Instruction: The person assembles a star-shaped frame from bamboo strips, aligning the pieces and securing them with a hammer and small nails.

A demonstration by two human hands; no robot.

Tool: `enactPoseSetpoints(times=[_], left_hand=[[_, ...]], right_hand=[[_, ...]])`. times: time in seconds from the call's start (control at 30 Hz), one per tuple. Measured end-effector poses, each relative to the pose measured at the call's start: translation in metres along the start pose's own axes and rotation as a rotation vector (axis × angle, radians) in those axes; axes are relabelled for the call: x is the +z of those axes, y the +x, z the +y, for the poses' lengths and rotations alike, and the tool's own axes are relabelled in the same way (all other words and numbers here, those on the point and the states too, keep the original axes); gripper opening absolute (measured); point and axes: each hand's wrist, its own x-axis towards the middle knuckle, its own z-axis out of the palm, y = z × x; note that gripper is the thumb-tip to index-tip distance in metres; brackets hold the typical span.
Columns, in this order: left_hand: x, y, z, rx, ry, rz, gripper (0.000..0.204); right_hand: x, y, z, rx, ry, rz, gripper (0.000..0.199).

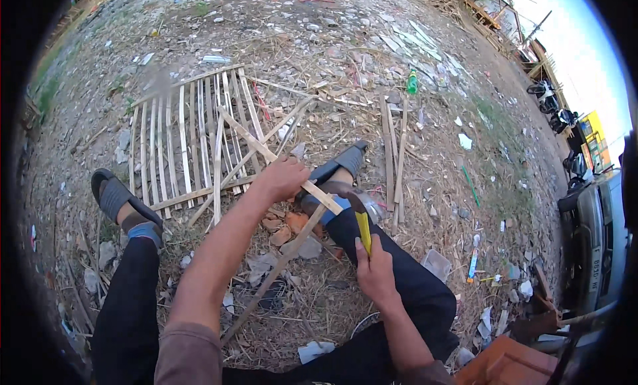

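Observation:
My left hand is closed around a pale wooden slat, which slants from the bamboo frame down toward my right knee. My right hand grips a yellow-handled tool with a dark metal head; I cannot make out its exact kind. The tool's head is close to the slat's near end. A second, thinner stick runs from below that end down toward my lap. Beyond my left hand, a frame of parallel slats lies on the ground.
Several long sticks lie right of my sandalled right foot. Broken bricks sit between my legs. A green bottle lies farther off among scattered litter. At the right are a parked vehicle and motorcycles.

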Motion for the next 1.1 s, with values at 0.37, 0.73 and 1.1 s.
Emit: enactPoseSetpoints(times=[0.37,0.73,1.1], left_hand=[[0.003,-0.004,0.013,-0.027,-0.011,-0.06,0.011],[0.008,-0.022,0.023,-0.048,-0.018,-0.114,0.009],[0.01,-0.025,0.026,-0.045,0.085,-0.121,0.008]], right_hand=[[-0.006,0.003,-0.01,0.057,-0.299,-0.21,0.017],[-0.002,-0.01,0.004,0.008,-0.246,-0.176,0.014],[-0.015,-0.018,0.012,0.008,-0.176,-0.118,0.015]])
